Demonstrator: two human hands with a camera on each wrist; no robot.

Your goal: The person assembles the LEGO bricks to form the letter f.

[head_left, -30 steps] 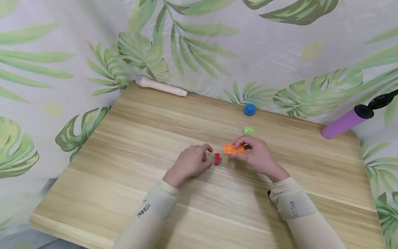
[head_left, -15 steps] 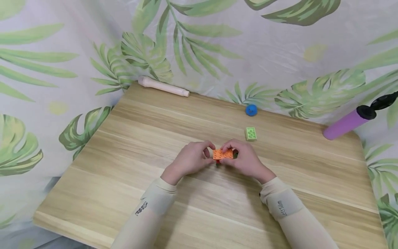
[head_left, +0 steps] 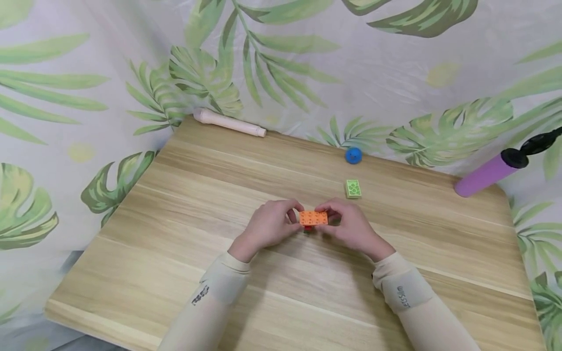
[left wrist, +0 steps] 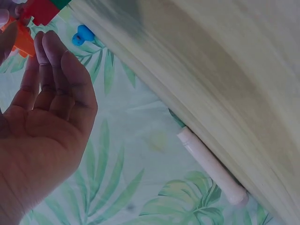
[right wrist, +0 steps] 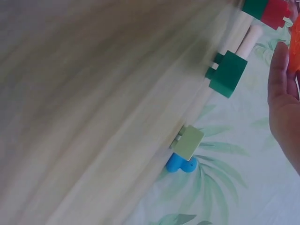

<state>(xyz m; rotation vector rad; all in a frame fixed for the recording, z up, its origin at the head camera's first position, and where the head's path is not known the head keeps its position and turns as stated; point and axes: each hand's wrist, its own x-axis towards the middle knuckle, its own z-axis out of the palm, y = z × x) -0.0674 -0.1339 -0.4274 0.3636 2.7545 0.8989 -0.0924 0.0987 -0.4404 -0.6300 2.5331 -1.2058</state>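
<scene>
An orange toy building brick (head_left: 313, 218), studs up, hangs just over a red brick (head_left: 308, 228). Whether the two bricks touch is hard to tell. My left hand (head_left: 272, 224) pinches its left end between thumb and fingertips. At the other end, the thumb and fingers of my right hand (head_left: 351, 226) pinch it too. Below the red brick sits a green brick (right wrist: 255, 7), visible in the right wrist view. That view also has a separate dark green brick (right wrist: 228, 75) on the table, which the right hand covers in the head view.
A light green brick (head_left: 353, 189) lies studs down beyond the right hand. Behind it is a small blue round toy (head_left: 353, 155). Along the back edge lies a pale pink tube (head_left: 230, 123). At the far right stands a purple cylinder with a black top (head_left: 485, 178).
The right hand has brought the orange brick leftward over the red one, then shifted its hold to the brick's right end. The left hand has taken hold of the left end.
</scene>
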